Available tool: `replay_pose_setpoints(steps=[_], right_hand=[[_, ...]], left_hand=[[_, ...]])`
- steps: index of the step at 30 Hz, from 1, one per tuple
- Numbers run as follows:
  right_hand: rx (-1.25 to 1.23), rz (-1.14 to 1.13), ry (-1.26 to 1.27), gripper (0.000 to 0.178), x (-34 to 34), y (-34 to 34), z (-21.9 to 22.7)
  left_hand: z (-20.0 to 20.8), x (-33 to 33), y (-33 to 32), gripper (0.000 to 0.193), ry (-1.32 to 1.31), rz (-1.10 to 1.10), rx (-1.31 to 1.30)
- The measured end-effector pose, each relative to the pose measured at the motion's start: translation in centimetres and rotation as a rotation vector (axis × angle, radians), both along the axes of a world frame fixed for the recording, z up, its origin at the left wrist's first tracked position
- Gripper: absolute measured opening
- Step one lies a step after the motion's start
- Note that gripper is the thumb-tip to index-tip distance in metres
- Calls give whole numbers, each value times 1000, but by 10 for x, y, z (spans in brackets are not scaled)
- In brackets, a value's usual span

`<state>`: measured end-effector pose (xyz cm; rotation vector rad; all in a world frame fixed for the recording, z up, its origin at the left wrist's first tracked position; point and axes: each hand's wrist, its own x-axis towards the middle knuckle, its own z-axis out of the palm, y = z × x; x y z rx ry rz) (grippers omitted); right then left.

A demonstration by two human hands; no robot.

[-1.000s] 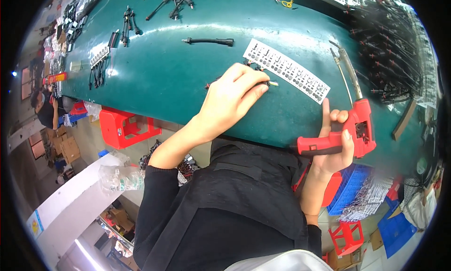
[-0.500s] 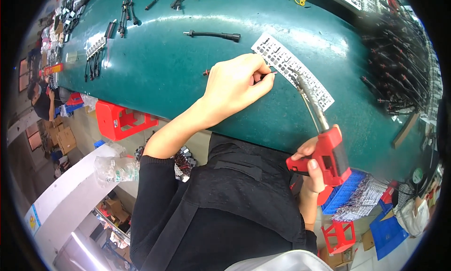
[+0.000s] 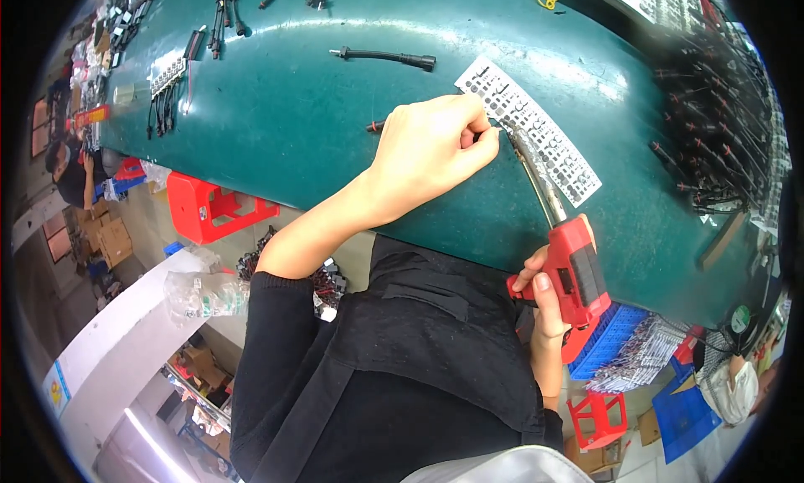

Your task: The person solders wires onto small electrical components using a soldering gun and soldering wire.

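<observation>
My left hand (image 3: 429, 148) is closed in a pinch over the green table, gripping a thin black cable (image 3: 376, 126). One end of the cable sticks out behind the hand, and tiny wire ends show at the fingertips; the middle is hidden. My right hand (image 3: 544, 309) is wrapped round a red and black soldering gun (image 3: 582, 273). Its long metal tip meets or nearly meets the wire ends; exact contact is too small to tell. Under the tip lies a white circuit board panel (image 3: 571, 170) with rows of dark marks. Beyond my left hand rests a black cable with a connector (image 3: 385, 58).
A dense pile of black cables (image 3: 712, 123) covers the table's right side. Bundled cables (image 3: 223, 22) and a small board with leads (image 3: 167, 85) lie at left. A red stool (image 3: 197, 211) stands by the near edge, and a blue crate (image 3: 611, 340) sits lower right.
The soldering gun has swung left, bringing its tip up to the wire ends at my left fingertips. My left hand keeps its pinch and has shifted slightly right.
</observation>
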<state>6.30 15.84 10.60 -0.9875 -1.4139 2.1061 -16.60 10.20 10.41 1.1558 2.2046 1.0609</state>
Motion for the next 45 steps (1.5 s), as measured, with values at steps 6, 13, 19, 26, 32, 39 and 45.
replay_pose_setpoints(steps=[6, 13, 19, 26, 32, 39, 45], right_hand=[[56, 42, -71, 62, -1, 0, 3], [-32, -17, 87, 74, 2, -1, -7], [-9, 50, -16, 72, 6, 3, -4], [121, -163, 91, 73, -6, 0, 8], [-46, -256, 508, 66, -2, 32, -6], [-136, -304, 530, 65, -10, 39, -21], [-91, -282, 500, 62, -12, 36, -21]], left_hand=[[-5, 0, 1, 16, 63, -2, 24], [-5, -1, 0, 17, 0, 6, -3], [-5, -1, 1, 17, 0, 23, 28], [-4, -1, 2, 17, -34, 29, 16], [-3, -1, 1, 16, -38, 17, 10], [12, 0, 0, 18, 223, -123, -142], [3, -13, -3, 14, 278, -274, -31]])
